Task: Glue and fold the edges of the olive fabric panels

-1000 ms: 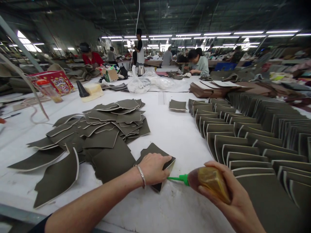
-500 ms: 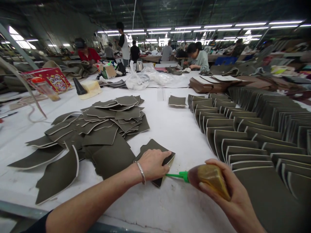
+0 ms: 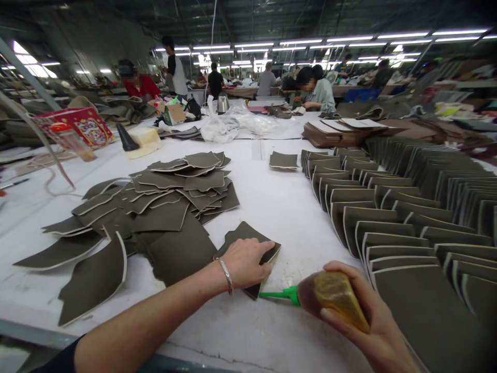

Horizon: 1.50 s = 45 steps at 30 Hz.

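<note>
My left hand (image 3: 246, 262) presses down flat on a dark olive cut piece (image 3: 241, 234) lying on the white table (image 3: 279, 207), fingers curled over its right edge. My right hand (image 3: 365, 316) is wrapped round an amber glue bottle (image 3: 330, 298) with a green nozzle (image 3: 276, 295). The nozzle tip points left and sits at the lower right edge of that piece, just below my left fingers.
A loose heap of olive cut pieces (image 3: 155, 207) lies to the left. Rows of overlapped olive pieces (image 3: 388, 217) fill the right side. A small stack (image 3: 283, 160) sits further back. Other people work at far tables (image 3: 310, 93). A red box (image 3: 83, 127) stands far left.
The bottle's nozzle has slid left and down along the piece's lower right edge. My left hand stays pressed on the piece. The camera view has shifted slightly.
</note>
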### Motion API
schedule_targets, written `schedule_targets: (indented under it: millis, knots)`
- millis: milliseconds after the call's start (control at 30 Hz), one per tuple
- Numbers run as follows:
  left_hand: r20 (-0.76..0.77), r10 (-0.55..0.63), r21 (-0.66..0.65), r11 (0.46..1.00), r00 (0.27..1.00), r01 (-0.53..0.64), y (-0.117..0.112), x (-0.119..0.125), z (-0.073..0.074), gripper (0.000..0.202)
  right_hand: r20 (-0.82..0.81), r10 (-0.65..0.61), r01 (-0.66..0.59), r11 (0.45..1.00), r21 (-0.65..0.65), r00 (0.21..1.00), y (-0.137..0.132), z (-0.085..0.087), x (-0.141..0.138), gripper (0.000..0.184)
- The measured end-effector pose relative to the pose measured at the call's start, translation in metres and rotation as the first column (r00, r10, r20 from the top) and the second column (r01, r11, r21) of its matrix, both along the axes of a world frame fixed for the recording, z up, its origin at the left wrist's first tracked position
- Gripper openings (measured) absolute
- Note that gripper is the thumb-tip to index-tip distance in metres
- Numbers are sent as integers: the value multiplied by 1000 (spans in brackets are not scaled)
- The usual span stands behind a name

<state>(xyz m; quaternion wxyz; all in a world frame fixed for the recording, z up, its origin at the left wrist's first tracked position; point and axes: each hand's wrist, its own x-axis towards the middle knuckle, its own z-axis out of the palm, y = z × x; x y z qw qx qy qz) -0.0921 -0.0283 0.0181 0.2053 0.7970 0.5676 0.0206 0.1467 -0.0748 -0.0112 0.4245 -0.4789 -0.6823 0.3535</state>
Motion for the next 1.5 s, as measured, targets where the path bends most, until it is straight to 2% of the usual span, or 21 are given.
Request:
schedule_targets:
  millis: [167,300,500,700,867,1033,1200,1267,1400,1500]
  knots:
    - [12,9,-19,1000,1000,-9,-1,0,-1,56,106,6,-19,992,121,994,15,-13,18,43]
    - [36,12,-32,999,999,-11,-1,0,-3,57,167,-85,51,979,198,982,21,-24,27,48]
    - [39,16,-66,998,999,-13,1,0,-1,59,126,-23,8,994,113,992,20,-20,25,45]
    - [66,13,-67,998,998,-8,4,-1,-2,55,172,-139,105,976,190,975,31,-19,29,46]
    - [88,3,-85,996,996,4,7,-3,-5,59,150,-40,17,988,156,988,29,-19,29,44]
    - [93,-4,-90,996,996,12,8,-4,-4,57,132,-128,108,983,149,983,31,-16,28,47]
    - [100,-16,-108,994,995,27,9,-6,-3,58,57,-67,64,997,49,996,22,-9,18,44]
    - [109,-22,-104,994,994,33,10,-6,-4,58,51,-85,83,996,30,995,23,-5,16,43]
    - [113,-16,-109,994,993,29,11,-7,-5,58,67,-156,152,986,68,985,29,-2,18,45]
    - [117,-12,-117,993,993,26,11,-7,-4,57,71,-143,139,988,61,987,27,-3,18,43]
